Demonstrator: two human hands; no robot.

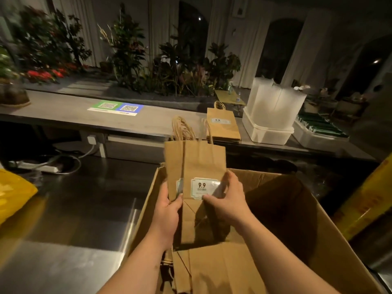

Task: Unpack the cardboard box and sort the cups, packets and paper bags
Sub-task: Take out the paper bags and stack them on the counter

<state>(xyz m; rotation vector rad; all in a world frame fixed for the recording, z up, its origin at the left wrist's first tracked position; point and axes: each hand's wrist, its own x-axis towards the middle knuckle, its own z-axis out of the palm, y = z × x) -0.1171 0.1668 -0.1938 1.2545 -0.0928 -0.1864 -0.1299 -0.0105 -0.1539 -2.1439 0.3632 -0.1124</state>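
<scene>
Dim room with potted plants (pixel 174 66) behind a grey counter (pixel 63 115) and dark arched windows (pixel 277 49).

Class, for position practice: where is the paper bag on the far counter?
In the head view, the paper bag lies right of centre, beside the white tub.

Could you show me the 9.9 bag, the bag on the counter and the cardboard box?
9.9 bag (pixel 201 160), head view: plain front above its sticker.
bag on the counter (pixel 224 131), head view: brown front below its label.
cardboard box (pixel 331 240), head view: right wall.
</scene>
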